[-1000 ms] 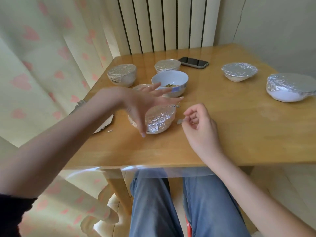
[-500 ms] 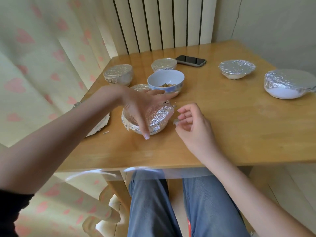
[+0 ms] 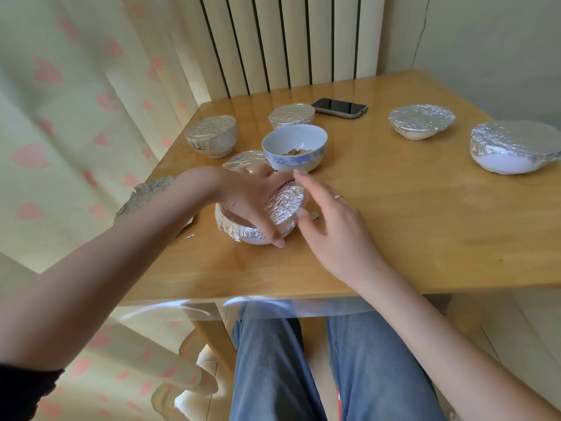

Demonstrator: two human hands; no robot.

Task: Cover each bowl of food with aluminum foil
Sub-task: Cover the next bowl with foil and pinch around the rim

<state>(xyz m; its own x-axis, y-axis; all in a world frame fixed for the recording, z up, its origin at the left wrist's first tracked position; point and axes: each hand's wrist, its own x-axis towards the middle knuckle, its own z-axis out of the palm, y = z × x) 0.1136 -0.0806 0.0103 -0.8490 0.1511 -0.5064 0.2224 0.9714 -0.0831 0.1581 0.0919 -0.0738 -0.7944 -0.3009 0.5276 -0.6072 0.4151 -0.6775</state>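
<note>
My left hand lies spread over the round white foil-covered bowl near the wooden table's front edge, its foil top tilted rightward; my right hand hovers beside it, fingers extended.

A single head-worn wide-angle camera looks forward and down from close above the wooden table, its near edge crossing the lower middle, the radiator at top.

Soft daylight, wide-angle edge distortion
</note>
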